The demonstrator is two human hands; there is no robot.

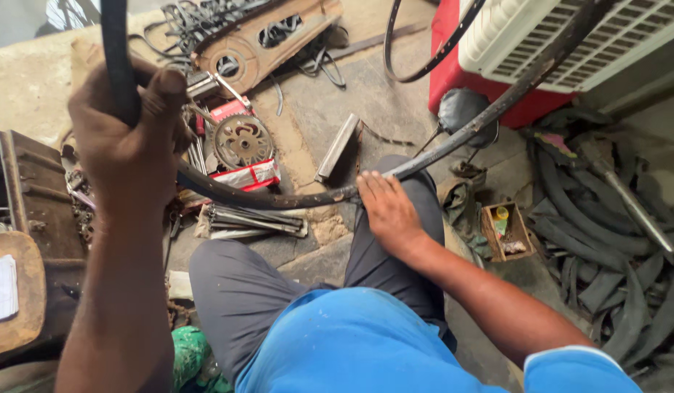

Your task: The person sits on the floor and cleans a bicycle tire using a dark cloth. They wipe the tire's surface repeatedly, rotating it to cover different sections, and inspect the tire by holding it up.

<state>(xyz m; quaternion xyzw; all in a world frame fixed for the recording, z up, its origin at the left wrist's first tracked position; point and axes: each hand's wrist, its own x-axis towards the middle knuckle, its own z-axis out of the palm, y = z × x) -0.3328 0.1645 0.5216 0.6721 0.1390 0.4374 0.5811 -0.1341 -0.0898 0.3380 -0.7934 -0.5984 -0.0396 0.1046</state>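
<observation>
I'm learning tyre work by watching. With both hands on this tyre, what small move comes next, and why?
Probably slide the right hand further along the tyre. It only presses flat at the lowest point over the knee, while the left hand is shut around the raised part.

The bicycle tyre (453, 138) runs off the top edge at both ends. The left hand (129, 138) hides the tyre section it grips. The wooden box (506, 231) holds contents too small to identify.
</observation>
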